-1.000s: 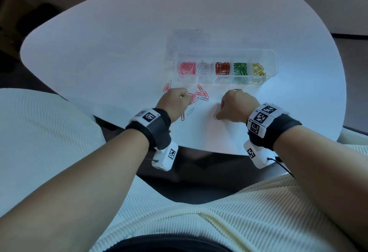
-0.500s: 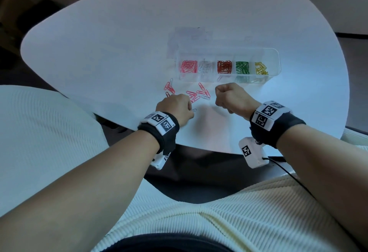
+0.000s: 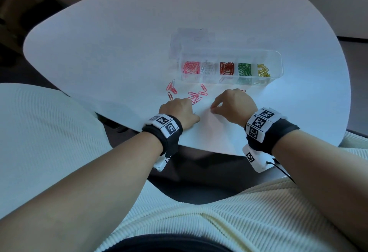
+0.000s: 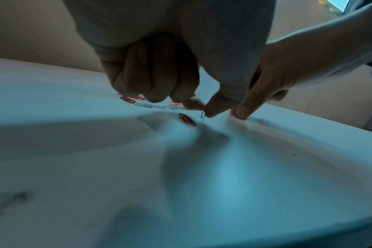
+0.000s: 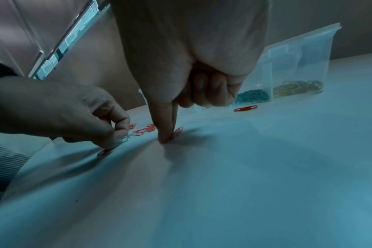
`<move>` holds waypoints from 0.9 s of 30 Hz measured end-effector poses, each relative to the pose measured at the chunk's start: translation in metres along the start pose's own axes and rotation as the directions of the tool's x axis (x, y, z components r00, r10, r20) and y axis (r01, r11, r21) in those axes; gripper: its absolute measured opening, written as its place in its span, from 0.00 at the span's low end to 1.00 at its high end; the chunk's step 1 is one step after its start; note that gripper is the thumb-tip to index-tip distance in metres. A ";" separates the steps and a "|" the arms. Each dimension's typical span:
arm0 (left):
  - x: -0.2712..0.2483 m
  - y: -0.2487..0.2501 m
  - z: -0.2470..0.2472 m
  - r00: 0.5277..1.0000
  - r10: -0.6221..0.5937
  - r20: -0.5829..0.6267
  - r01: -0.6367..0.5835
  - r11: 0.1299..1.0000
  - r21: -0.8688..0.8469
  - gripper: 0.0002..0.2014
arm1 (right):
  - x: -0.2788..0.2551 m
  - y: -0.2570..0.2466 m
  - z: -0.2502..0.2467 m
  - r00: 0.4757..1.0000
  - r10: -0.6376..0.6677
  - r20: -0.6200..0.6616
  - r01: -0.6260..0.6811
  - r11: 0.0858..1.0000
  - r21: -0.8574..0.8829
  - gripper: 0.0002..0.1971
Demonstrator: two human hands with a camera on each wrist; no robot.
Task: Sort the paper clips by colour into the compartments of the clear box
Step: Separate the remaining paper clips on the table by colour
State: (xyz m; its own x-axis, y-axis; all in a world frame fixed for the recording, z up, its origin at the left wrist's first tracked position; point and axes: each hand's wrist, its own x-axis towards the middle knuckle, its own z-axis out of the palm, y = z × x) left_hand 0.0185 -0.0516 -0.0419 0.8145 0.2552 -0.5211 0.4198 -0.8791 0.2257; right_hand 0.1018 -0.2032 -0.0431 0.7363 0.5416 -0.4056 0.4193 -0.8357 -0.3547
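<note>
near box, both hands pinch clips (pink).

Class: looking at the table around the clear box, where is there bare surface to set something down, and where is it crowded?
Bare: the broad tabletop left of and beyond the clear box, and the near-right edge. Crowded: the strip in front of the box, with loose paper clips, the left hand and the right hand.

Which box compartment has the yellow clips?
The far-right compartment of the clear box, next to the green one: the yellow clips sit there. The others, from the left, hold pink, white, red and green.
</note>
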 end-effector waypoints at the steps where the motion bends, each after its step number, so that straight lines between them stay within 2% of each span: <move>1: -0.001 0.001 -0.001 1.000 -0.002 -0.012 0.002 1.000 -0.006 0.13 | 0.000 0.000 0.000 1.000 0.011 0.003 -0.011 1.000 0.006 0.04; 3: -0.002 0.004 -0.009 0.997 -0.022 -0.077 0.015 0.996 -0.087 0.11 | -0.001 0.001 -0.001 1.000 0.020 -0.007 -0.020 1.000 -0.005 0.06; 5: -0.002 0.006 -0.022 0.990 -0.046 -0.134 0.007 0.960 -0.279 0.14 | -0.001 -0.001 -0.002 1.000 0.020 -0.022 -0.021 0.999 -0.044 0.06; 6: -0.002 0.007 -0.030 0.988 -0.059 -0.139 -0.003 0.914 -0.406 0.14 | -0.001 -0.002 -0.002 1.000 0.019 -0.025 -0.021 0.998 -0.061 0.06; 7: -0.001 0.007 -0.037 0.989 -0.072 -0.127 -0.010 0.835 -0.550 0.14 | -0.001 -0.003 -0.002 1.000 0.021 -0.020 -0.022 0.997 -0.071 0.05; 8: -0.001 0.007 -0.044 0.993 -0.083 -0.087 -0.001 0.719 -0.695 0.12 | -0.001 -0.004 -0.001 1.000 0.027 -0.004 -0.027 0.997 -0.076 0.05; 10: -0.002 0.005 -0.051 0.996 -0.079 0.030 0.057 0.372 -0.926 0.10 | -0.002 -0.004 0.000 0.997 0.056 0.060 -0.050 0.995 -0.087 0.08; 11: -0.002 0.004 -0.054 0.995 -0.062 0.072 0.083 0.208 -0.974 0.09 | -0.002 -0.003 0.001 0.991 0.076 0.106 -0.067 0.994 -0.091 0.10; 12: -0.003 0.004 -0.056 0.995 -0.043 0.086 0.090 0.105 -0.990 0.09 | -0.003 -0.002 0.000 0.983 0.094 0.157 -0.084 0.994 -0.070 0.11; 14: -0.003 0.006 -0.060 0.998 -0.023 0.059 0.059 0.000 -0.998 0.13 | -0.002 -0.002 -0.007 0.960 0.114 0.256 -0.145 0.984 0.105 0.13; 16: 0.000 0.009 -0.068 1.000 -0.006 0.030 0.030 -0.081 -0.996 0.16 | -0.002 -0.005 -0.019 0.952 0.106 0.287 -0.227 0.875 0.427 0.12; 18: 0.004 0.013 -0.077 1.000 0.016 0.006 0.009 -0.155 -0.988 0.15 | -0.002 -0.008 -0.032 0.964 0.112 0.240 -0.252 0.675 0.693 0.15; 19: 0.006 0.016 -0.081 1.000 0.024 -0.011 -0.006 -0.181 -0.984 0.15 | -0.001 -0.009 -0.037 0.970 0.117 0.213 -0.240 0.588 0.772 0.16; 22: 0.014 0.021 -0.093 0.995 0.064 -0.071 -0.057 -0.205 -0.977 0.13 | -0.001 -0.013 -0.047 0.980 0.108 0.170 -0.199 0.389 0.900 0.13; 27: 0.028 0.031 -0.106 0.993 0.104 -0.064 -0.040 -0.218 -0.975 0.15 | -0.002 -0.019 -0.055 0.959 0.124 0.255 -0.264 0.061 0.963 0.12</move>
State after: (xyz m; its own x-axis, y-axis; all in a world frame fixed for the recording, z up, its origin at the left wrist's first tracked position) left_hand 0.0966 -0.0293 0.0383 0.8776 0.1874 -0.4413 0.2665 0.5745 0.7739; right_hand 0.1221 -0.1934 0.0107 0.6227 0.4388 -0.6479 -0.6800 -0.1062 -0.7255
